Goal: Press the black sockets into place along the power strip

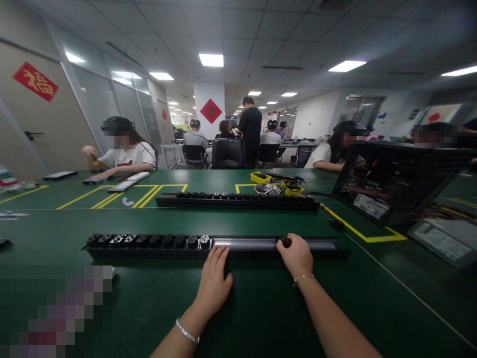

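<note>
A long black metal channel point(253, 244) lies across the green table in front of me. Black socket modules point(155, 240) fill its left part in a row, and the right part shows bare, shiny metal. My left hand point(215, 278) rests with its fingers apart on the channel's front edge, just right of the last module, holding nothing. Over the bare stretch, my right hand point(296, 254) pinches a small black module point(286, 241) at the channel.
Behind lies a second channel point(238, 203) with black modules. Yellow trays point(261, 177) and a metal bowl point(267, 189) stand beyond it. An open computer case point(387, 184) and a power supply point(443, 241) are at right. Several people sit around; one stands.
</note>
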{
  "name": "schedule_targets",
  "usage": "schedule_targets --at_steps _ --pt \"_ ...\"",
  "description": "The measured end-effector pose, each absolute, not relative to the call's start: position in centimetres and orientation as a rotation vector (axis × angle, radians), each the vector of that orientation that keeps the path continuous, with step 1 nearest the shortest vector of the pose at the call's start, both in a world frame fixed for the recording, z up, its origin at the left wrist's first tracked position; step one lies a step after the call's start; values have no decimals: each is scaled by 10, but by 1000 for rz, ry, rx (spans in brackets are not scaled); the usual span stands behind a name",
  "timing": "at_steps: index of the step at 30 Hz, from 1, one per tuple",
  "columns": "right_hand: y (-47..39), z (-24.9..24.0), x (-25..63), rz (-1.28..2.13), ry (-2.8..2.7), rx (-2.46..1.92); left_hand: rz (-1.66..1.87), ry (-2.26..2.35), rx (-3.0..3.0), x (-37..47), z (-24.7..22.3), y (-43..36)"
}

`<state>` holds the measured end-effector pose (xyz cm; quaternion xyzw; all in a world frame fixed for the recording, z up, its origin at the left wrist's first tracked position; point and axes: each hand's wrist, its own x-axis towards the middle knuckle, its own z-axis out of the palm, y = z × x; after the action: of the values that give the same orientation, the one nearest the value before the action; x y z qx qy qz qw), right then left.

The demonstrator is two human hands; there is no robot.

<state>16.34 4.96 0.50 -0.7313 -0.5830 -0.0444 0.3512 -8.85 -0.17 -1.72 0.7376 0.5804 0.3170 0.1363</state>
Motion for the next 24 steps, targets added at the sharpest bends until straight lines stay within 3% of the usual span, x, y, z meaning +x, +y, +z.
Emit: schedule_targets --at_steps 24 --pt "46 9 172 -140 -1483 -1972 882 1685 2123 -89 -19 -1"
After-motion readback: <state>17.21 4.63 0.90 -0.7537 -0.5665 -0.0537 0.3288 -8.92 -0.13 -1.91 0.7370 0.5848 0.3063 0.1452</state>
